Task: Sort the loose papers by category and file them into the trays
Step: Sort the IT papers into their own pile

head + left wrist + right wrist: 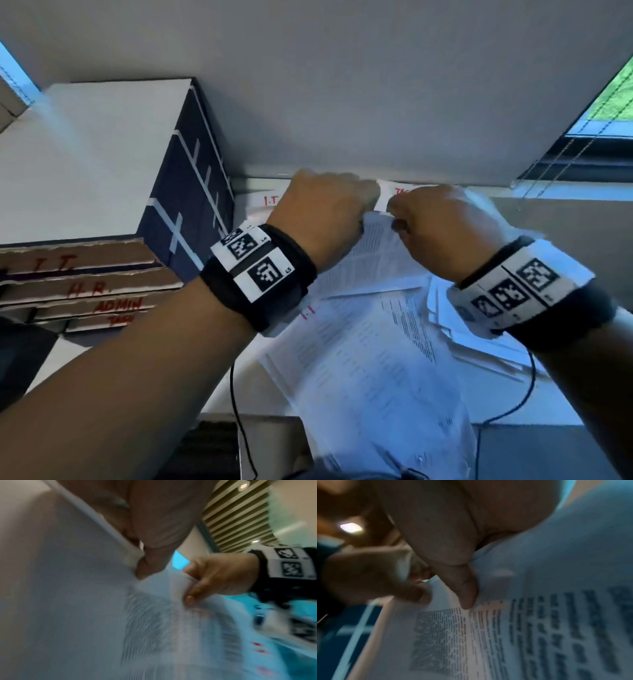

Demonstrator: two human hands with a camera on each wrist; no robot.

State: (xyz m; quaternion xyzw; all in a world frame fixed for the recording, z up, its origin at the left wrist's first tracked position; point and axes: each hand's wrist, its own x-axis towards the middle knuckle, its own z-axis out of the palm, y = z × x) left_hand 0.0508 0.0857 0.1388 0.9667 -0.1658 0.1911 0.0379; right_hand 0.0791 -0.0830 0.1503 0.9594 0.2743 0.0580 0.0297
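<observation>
Both hands meet at the far edge of a printed white sheet (373, 253) lifted off the loose paper pile (370, 370). My left hand (329, 205) pinches the sheet's top edge from the left. My right hand (442, 222) pinches the same edge just to the right, thumb on the printed side (467, 596). In the left wrist view the right hand (214, 580) grips the blurred sheet (154, 622). A stack of cardboard trays (85, 291) at the left bears red labels I.T., H.R., ADMIN and one more.
A dark blue box with white tape lines (191, 192) and a white top stands above the trays. Another sheet marked I.T. (270, 200) lies by the wall. A window with blinds (589, 137) is at the right. A black cable (239, 428) hangs over the desk's front edge.
</observation>
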